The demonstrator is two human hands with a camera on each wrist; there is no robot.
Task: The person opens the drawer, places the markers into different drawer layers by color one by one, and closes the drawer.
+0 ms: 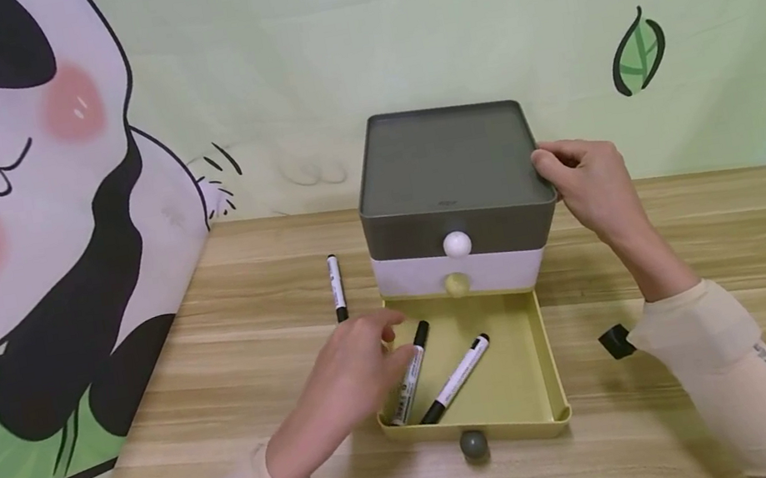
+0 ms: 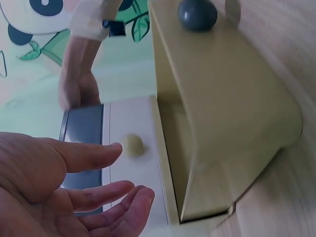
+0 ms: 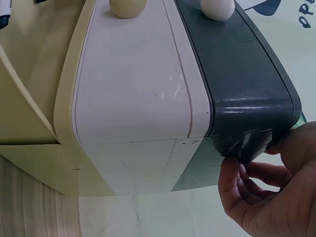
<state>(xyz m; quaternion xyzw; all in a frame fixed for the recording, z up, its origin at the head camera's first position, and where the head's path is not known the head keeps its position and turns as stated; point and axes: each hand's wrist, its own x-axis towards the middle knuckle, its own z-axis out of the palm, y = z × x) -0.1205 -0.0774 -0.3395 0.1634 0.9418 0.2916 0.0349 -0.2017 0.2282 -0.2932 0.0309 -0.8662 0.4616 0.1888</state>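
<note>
A small desktop drawer organizer (image 1: 454, 164) stands on the table, with a dark grey top tier, a white middle tier and a yellow bottom tier. Its yellow bottom drawer (image 1: 516, 377) is pulled out toward me. Two white markers with black caps lie inside, one upright-leaning marker (image 1: 415, 373) at the left and one slanted marker (image 1: 458, 377) beside it. Over the drawer's left side hovers my left hand (image 1: 344, 372), fingers loosely bent and holding nothing in the left wrist view. My right hand (image 1: 595, 191) grips the organizer's top right edge, thumb over the rim and fingers curled against the side.
Another white marker (image 1: 337, 285) lies on the wooden table (image 1: 252, 320) left of the organizer. A dark grey knob (image 1: 474, 445) sticks out from the drawer front. Behind everything hangs a pale green backdrop (image 1: 263, 64) with a panda print.
</note>
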